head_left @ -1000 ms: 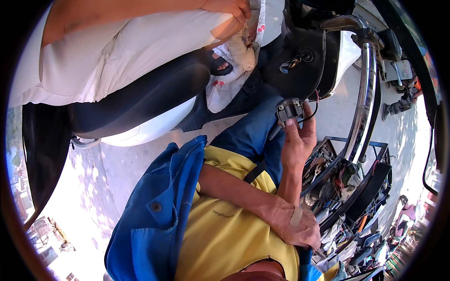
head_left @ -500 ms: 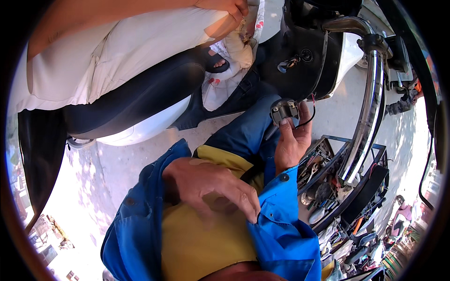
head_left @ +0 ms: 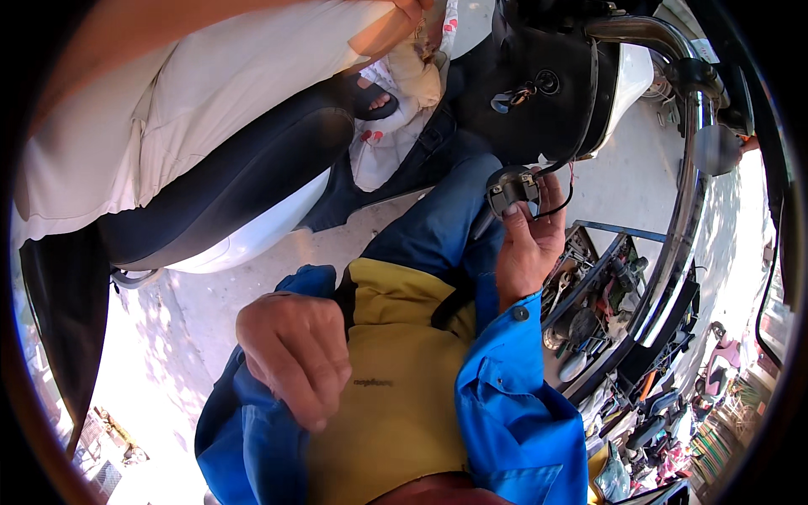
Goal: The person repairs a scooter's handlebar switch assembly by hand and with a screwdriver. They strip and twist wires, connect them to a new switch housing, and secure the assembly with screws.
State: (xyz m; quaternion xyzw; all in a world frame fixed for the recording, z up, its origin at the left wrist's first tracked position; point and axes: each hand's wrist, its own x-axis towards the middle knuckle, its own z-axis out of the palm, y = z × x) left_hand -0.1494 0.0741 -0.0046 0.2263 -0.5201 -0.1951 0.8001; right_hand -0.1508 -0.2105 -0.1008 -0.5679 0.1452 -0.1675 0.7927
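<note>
In my right hand (head_left: 528, 252) is a rounded dark casing, which looks like a handlebar switch housing (head_left: 510, 192). My thumb presses its near side and my fingers are behind it. Metal parts show on its open side, and a thin black cable (head_left: 566, 200) runs from it toward the scooter's black front panel (head_left: 523, 118). My left hand (head_left: 295, 353) hovers at the left of my yellow shirt (head_left: 387, 362), fingers curled together. Whether anything is between those fingertips is hidden.
A person in a light shirt (head_left: 210, 101) and dark trousers sits on the white scooter (head_left: 261, 227). Keys (head_left: 513, 99) hang at the ignition. A curved chrome bar (head_left: 686, 219) crosses the right side, above a metal tool tray (head_left: 581, 337). Loose parts (head_left: 648, 425) lie at lower right.
My left hand has moved left, away from the right side of my open blue jacket. My right hand still holds the switch housing in nearly the same place. The view has shifted slightly.
</note>
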